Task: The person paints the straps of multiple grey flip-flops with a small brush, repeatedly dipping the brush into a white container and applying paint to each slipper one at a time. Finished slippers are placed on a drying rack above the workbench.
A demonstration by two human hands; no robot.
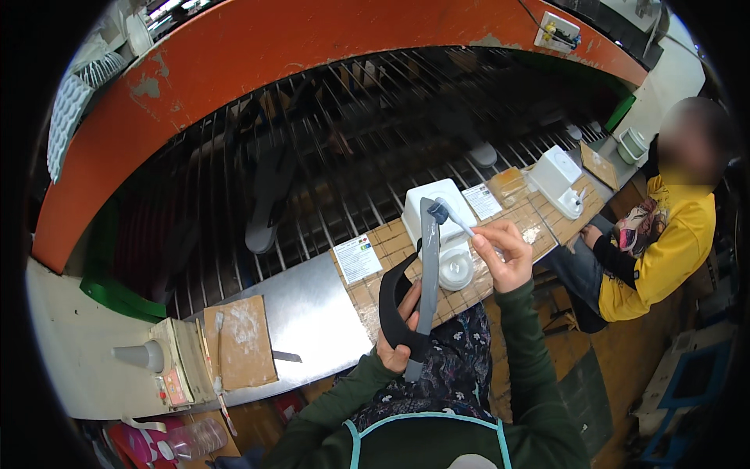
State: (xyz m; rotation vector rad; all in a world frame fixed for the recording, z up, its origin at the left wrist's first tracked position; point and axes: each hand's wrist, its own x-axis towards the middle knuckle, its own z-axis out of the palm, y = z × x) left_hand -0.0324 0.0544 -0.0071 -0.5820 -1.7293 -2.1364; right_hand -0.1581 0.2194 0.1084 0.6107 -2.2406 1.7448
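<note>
My left hand [401, 328] is closed around a sandal-like shoe piece: a black curved strap [393, 301] against a long grey sole [429, 273], seen almost edge-on and standing roughly upright. My right hand [506, 254] pinches the pale handle of a small brush [455, 216]. Its dark bristle end meets, or is very close to, the upper end of the grey sole. Just behind them stands a white plastic dispenser [443, 192] with a round cup [455, 268] at its front. The sole hides part of the dispenser.
A slatted conveyor [351, 164] carries several grey soles [262, 230] beyond the bench [312, 309]. Printed sheets [357, 259] and a second white dispenser [555, 173] are on the bench. A smeared board [241, 344] lies left. A person in yellow [664, 258] sits at right.
</note>
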